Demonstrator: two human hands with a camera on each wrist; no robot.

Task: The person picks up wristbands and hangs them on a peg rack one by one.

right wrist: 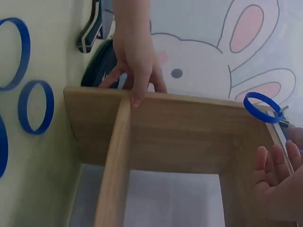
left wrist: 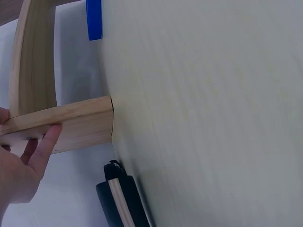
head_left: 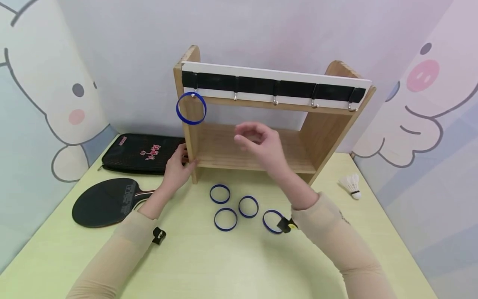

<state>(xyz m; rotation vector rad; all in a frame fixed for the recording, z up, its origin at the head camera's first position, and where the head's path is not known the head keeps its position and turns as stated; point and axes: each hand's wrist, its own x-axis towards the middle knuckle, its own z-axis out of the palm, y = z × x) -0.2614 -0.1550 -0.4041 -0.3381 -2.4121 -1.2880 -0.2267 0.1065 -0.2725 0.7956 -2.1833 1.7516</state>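
Observation:
A blue ring (head_left: pixel 191 122) hangs on the leftmost hook of the white and black strip (head_left: pixel 257 85) across the top of the wooden rack (head_left: pixel 246 160). The left hand (head_left: pixel 178 168) grips the rack's left side panel near the lower shelf; in the left wrist view its fingers (left wrist: pixel 45 146) lie against the wood. Before the rack, to the right of the hung ring, the right hand (head_left: pixel 263 145) is raised with relaxed, bent fingers and holds nothing. Several blue rings (head_left: pixel 225 230) lie on the table in front of the rack.
At the left are a black paddle (head_left: pixel 104 203) and a black case (head_left: pixel 143 153) with red lettering. A shuttlecock (head_left: pixel 351 186) lies to the right of the rack. Several other hooks (head_left: pixel 275 101) on the strip carry nothing. Walls with cartoon drawings stand behind and beside the table (head_left: pixel 224 265).

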